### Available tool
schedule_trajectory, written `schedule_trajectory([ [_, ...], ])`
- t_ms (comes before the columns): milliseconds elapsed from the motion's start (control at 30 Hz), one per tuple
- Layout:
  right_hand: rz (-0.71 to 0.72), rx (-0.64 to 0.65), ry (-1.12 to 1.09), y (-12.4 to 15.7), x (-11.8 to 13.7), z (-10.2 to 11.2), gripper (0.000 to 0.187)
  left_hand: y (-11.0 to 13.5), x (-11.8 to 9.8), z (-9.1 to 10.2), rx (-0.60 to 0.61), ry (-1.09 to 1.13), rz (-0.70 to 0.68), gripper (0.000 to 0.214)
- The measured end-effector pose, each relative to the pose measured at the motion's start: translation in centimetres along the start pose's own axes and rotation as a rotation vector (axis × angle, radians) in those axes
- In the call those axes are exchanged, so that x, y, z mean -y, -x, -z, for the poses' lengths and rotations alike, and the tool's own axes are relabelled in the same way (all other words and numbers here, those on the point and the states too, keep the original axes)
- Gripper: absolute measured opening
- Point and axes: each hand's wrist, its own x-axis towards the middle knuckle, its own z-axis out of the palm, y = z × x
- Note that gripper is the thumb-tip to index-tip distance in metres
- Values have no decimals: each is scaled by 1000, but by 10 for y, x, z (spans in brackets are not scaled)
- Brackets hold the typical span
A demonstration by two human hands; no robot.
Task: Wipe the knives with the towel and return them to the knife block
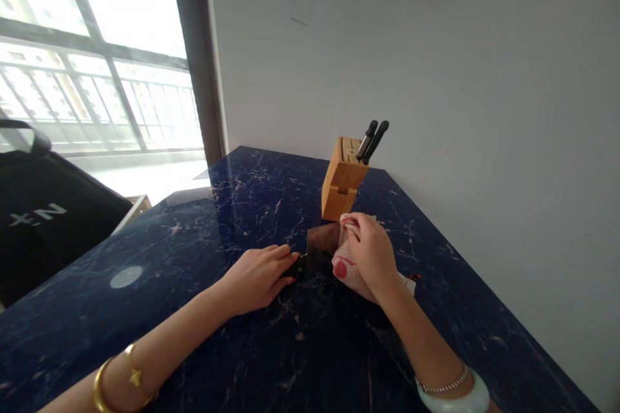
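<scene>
A cleaver [320, 246] is lain flat on the dark marbled table [203, 251], directly between the two hands and just in front of the wooden knife block [341, 179]. Its black handle is gripped by the left hand [256, 277], whose fingers [283, 251] are curled close together around it, the tips pointing toward the blade. A white cloth with red print [345, 264] is bunched under the right hand [371, 253]; the right fingers [349, 224] are pressed together and bent over the cloth, pinching it against the far side of the broad blade. The blade's cutting edge cannot be made out clearly from this view, so which side it faces is not certain. Two dark-handled knives [372, 139] are seen standing in the block beyond the right fingers. For the wiping to be done well, the handle should be held steady against the table so the blade cannot slide or tip, and the cloth should be kept thick between the fingers and the steel. Strokes are best drawn from the spine outward rather than along the edge, with moderate pressure. A slip toward the sharp side is judged the main hazard, the cloth being fairly thin where it is folded over.
</scene>
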Motion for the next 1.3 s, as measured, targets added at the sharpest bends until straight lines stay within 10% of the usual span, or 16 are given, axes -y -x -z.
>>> schedule_trajectory([
  [500, 33, 59, -205, 16, 23, -23, 19, 0, -7, -2, -7, -53, -20, 36],
  [867, -172, -122, -342, -2, 5, 8, 20, -1, 0, 0, -21, -35, 32, 36],
  [1300, -39, -156, -326, 6, 31, 11, 19, 0, 7, -2, -59, -73, 139, 33],
])
